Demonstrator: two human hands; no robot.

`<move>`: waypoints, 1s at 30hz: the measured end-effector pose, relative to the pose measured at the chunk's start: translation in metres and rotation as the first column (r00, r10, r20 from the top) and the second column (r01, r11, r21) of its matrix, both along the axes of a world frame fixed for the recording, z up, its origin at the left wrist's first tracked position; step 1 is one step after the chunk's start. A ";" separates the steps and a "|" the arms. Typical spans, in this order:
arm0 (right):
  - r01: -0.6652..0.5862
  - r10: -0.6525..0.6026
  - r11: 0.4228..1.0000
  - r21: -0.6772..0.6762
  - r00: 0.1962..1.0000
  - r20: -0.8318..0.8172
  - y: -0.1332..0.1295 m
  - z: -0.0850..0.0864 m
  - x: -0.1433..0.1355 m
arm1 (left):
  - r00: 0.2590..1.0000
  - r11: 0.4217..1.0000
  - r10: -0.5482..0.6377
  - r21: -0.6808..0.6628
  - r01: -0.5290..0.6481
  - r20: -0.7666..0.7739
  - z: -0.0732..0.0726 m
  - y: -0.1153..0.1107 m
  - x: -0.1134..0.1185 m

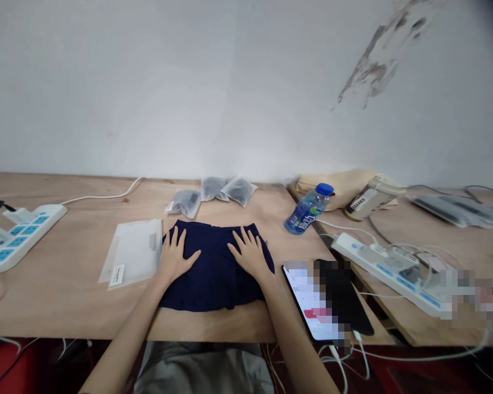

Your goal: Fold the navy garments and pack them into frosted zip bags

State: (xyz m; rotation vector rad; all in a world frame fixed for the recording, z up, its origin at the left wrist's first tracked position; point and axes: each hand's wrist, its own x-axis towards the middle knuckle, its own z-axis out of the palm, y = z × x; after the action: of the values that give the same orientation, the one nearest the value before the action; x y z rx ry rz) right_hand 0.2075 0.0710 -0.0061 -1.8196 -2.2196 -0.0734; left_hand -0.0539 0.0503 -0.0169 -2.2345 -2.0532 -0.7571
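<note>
A dark navy-blue cloth garment (213, 279) lies spread flat on the pale brown wooden desk (69, 295), centred near its front edge. The left hand (176, 258) rests palm down on the garment's left part, the right hand (248, 253) on its right part; both have fingers spread toward the desk's back edge, pressing on the cloth and grasping nothing. Just left of the garment lie flat, translucent plastic bags (135, 254) with small printed labels. Beyond it, toward the back edge, sit three frosted plastic pouches (184, 202) with dark contents. A clear plastic bottle with a blue cap (306, 212) is near the desk's right edge. At the front right corner, a phone with a lit screen (306, 298) lies beside a black flat slab (345, 298), partly pixelated. A white power strip with blue sockets (27, 236) occupies the left side.
</note>
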 end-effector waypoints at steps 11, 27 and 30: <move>-0.019 0.020 0.999 -0.036 1.000 0.006 0.010 0.001 -0.001 | 0.937 0.936 -0.349 -0.042 0.350 0.029 0.020 -0.004 -0.062; -0.024 0.026 0.998 0.059 0.999 -0.039 0.009 -0.003 -0.001 | 0.973 0.985 0.173 0.052 -0.167 -0.151 -0.002 -0.051 -0.072; -0.026 0.028 0.998 0.055 0.999 -0.040 0.009 -0.004 -0.001 | 0.979 0.992 0.126 -0.011 -0.129 -0.160 -0.018 -0.063 -0.079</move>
State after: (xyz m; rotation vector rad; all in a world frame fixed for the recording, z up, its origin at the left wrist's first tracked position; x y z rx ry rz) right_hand 0.2066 0.0800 -0.0096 -1.7466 -2.1922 -0.0902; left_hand -0.1333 -0.0127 -0.0349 -2.0734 -2.1121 -0.5313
